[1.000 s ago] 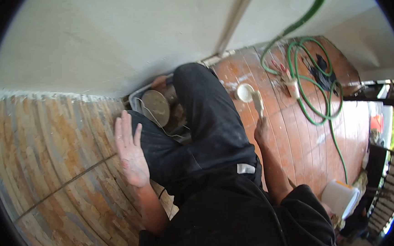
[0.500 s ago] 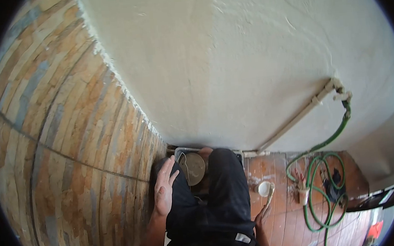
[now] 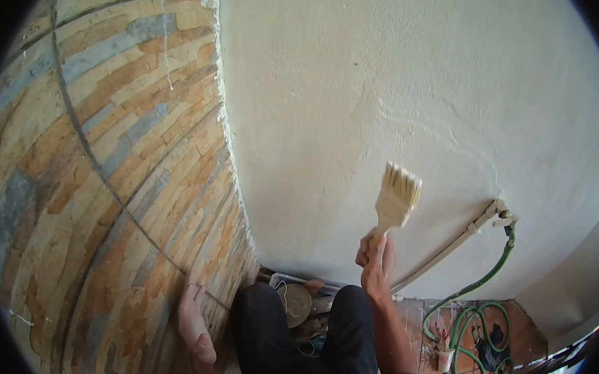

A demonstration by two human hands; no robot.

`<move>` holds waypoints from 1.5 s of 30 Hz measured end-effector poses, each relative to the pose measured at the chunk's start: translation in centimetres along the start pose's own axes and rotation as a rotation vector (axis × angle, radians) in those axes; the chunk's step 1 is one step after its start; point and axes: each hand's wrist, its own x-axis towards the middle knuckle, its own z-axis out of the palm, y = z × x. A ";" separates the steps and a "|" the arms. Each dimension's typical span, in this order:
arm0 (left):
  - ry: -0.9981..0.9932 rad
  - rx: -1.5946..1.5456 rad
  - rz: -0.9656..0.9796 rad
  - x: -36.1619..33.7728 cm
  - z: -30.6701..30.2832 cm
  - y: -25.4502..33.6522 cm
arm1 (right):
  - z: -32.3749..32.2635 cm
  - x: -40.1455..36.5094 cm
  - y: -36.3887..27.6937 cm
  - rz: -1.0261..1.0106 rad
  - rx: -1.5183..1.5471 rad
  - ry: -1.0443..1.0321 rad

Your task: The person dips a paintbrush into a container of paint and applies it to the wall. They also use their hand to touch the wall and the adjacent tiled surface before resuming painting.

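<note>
My right hand (image 3: 375,259) is wrapped round the handle of a wide paintbrush (image 3: 398,194), its bristles up in front of the pale plastered wall (image 3: 297,152). The bristles look whitish and damp. My left hand (image 3: 195,319) holds nothing; its fingers are stretched out by the stone-patterned tiled wall (image 3: 136,136), and whether they touch it is hard to tell. A rough white strip runs down the corner between the two walls.
A pale pipe (image 3: 450,249) runs along the wall to a tap with a green hose (image 3: 476,286) coiled on the reddish floor. A cup (image 3: 445,359) holding tools stands beside the hose. A round lidded bucket (image 3: 296,305) is between my knees.
My right hand has risen from low by my side and now holds the brush up before the wall. My left hand has moved left and down. The view has shifted up the walls.
</note>
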 end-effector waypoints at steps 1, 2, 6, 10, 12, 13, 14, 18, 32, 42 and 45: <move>-0.300 0.604 0.076 0.5 10.0 0.4 | 1.1 1.6 -1.5 -0.015 0.000 -0.004; -0.593 1.211 0.159 3.4 19.0 -1.6 | 2.0 3.0 -2.6 -0.041 0.017 -0.048; -0.624 1.347 0.174 4.6 18.8 -1.1 | 5.2 6.8 -6.0 -0.129 -0.049 -0.070; -0.505 1.207 0.217 4.1 19.7 -1.9 | 7.0 8.6 -8.3 -0.221 -0.031 -0.050; -0.587 1.291 0.290 4.1 20.3 -2.5 | 7.5 9.0 -9.4 -0.206 0.007 -0.036; -0.586 1.282 0.309 4.2 20.5 -2.4 | 7.7 9.2 -10.0 -0.223 0.012 -0.044; -0.597 1.321 0.262 4.3 20.8 -2.3 | 8.0 9.3 -10.9 -0.207 0.048 -0.051; -0.604 1.501 0.005 4.8 21.9 -1.7 | 10.1 10.8 -17.1 -0.170 0.138 -0.109; -0.453 1.592 -0.431 10.5 46.3 2.8 | 18.4 19.4 -42.7 -0.026 0.163 -0.102; -0.316 1.188 0.020 18.3 65.1 10.7 | 27.1 28.7 -57.5 -0.216 0.085 -0.083; -0.415 1.240 -0.055 19.4 66.5 12.2 | 29.1 31.5 -60.4 -0.318 0.048 -0.066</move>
